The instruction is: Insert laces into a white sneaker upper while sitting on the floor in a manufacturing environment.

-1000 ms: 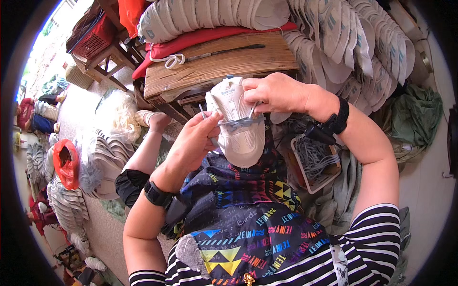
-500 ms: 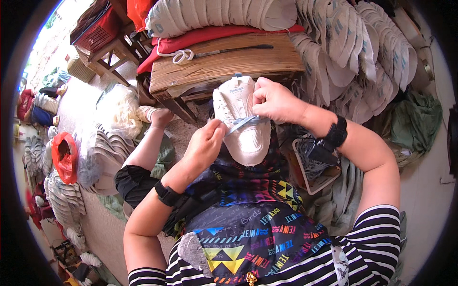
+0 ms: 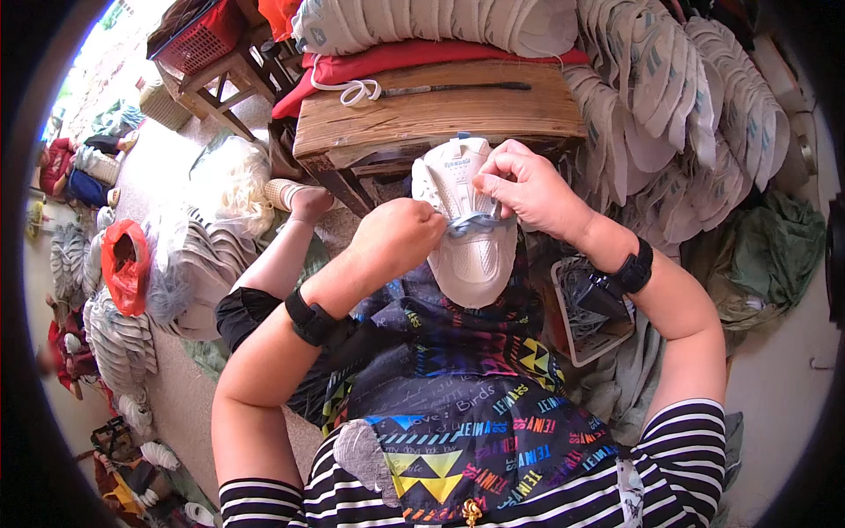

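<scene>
A white shoe upper point(image 3: 475, 268) stands toe toward me above my lap, its tongue end near the wooden bench. Across its throat runs a light blue shoelace point(image 3: 475, 224), crossed or twisted in the middle. My left hand point(image 3: 400, 233) is closed at the upper's left edge, with the lace's left end running into its fingertips. On the opposite edge, my right hand point(image 3: 535, 192) has thumb and forefinger pinched together, its other fingers curled. The lace's right end reaches that hand; the exact grip is partly hidden by the fingers.
The wooden bench point(image 3: 431, 110) ahead holds a thin dark tool point(image 3: 458, 89), a white cord point(image 3: 356, 91) and red cloth point(image 3: 396, 60). Stacked shoe uppers point(image 3: 440, 22) lie behind; more hang at right point(image 3: 656, 88). A white-rimmed basket point(image 3: 576, 343) of laces stands beside my right knee.
My left hand has moved up along the upper's left side, back of the hand now turned upward. The lace lies flatter across the throat. The whole view has shifted slightly.
</scene>
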The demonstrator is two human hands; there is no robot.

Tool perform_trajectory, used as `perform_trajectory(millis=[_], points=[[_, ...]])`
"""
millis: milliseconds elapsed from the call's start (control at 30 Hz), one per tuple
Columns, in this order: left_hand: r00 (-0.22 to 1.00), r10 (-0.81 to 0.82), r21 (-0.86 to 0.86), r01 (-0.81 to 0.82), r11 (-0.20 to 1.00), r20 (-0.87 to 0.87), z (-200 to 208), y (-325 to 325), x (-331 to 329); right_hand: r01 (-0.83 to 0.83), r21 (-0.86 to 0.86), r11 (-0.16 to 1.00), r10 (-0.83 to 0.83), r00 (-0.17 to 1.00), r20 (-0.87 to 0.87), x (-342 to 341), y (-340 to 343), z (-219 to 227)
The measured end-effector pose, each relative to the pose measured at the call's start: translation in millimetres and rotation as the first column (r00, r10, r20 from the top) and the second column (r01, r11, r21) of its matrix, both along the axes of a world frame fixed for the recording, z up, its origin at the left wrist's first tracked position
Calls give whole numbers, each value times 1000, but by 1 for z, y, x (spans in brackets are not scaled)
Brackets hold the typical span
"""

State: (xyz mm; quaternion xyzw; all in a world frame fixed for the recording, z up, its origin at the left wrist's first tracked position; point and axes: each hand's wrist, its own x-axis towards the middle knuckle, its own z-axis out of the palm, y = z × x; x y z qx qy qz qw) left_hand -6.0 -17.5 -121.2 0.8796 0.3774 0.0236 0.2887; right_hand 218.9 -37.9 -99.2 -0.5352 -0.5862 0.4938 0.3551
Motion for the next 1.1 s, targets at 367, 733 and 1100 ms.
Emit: perform_trajectory(millis=[367,733,1100], points=[[970,-106,653,228,722,-221,54,4,14,-427,310,849,213,814,540,22,-4,12],[917,-397,273,371,888,44,45,40,-3,-435,263,861,112,667,737,8,-16,13],[757,278,-108,-267,958,591,-7,-1,16,-424,412,806,44,738,673,5,-13,-6]])
